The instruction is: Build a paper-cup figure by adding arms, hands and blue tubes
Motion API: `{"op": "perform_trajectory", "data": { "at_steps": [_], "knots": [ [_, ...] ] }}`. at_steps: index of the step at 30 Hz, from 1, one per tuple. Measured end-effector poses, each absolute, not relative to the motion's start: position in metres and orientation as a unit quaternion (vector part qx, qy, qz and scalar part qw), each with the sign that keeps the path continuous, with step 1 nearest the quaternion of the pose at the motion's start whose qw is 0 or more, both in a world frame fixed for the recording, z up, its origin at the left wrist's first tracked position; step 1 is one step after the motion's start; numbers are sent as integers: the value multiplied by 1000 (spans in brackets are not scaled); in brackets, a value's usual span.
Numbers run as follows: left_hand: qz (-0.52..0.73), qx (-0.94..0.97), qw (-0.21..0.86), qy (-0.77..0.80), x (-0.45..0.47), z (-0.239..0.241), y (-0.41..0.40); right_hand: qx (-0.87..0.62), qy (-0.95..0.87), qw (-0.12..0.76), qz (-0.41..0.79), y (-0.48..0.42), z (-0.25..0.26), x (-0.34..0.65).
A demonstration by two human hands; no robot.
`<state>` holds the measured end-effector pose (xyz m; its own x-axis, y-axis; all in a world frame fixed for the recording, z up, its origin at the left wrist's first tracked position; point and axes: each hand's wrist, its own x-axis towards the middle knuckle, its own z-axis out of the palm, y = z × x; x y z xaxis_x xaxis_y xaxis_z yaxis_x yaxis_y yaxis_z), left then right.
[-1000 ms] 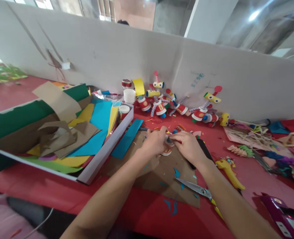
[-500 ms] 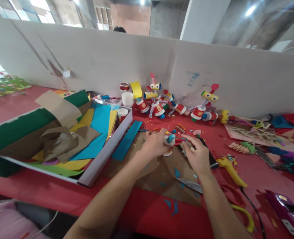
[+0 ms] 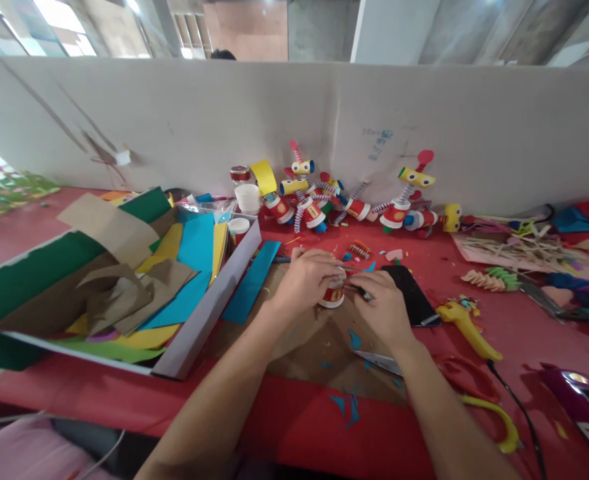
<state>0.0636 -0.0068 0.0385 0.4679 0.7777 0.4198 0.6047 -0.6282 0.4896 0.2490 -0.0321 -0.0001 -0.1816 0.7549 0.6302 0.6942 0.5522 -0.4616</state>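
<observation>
Red cloth covered the table (image 3: pixel 294 427), and both bare forearms reached forward over it, converging above a brown paper sheet (image 3: pixel 319 347). Scissors (image 3: pixel 380 363) lay on the sheet beside the right wrist. The left hand (image 3: pixel 307 280) curled palm-down, its fingers wrapped around a small red cup (image 3: pixel 331 297) on the sheet. The right hand (image 3: pixel 382 310) lay knuckles-up just beside it, fingertips pinched together on a small piece (image 3: pixel 364 294) at the cup's top. Beyond lay a black phone (image 3: pixel 412 301), then cup figures (image 3: pixel 314 213) against the white partition (image 3: pixel 199 127).
</observation>
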Motion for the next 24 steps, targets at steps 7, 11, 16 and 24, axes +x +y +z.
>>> {"op": "perform_trajectory", "data": {
  "at_steps": [7,11,16,24],
  "knots": [
    [354,804,168,448,65,33,0,-435,-796,420,36,-32,-2,248],
    [352,817,155,430,65,28,0,-443,-790,423,33,-33,-6,247],
    [331,833,122,427,67,23,2,-450,-783,430,8,-33,-11,244],
    [349,808,168,445,67,21,9,-452,-776,440,-9,-34,-12,242]
  ]
}}
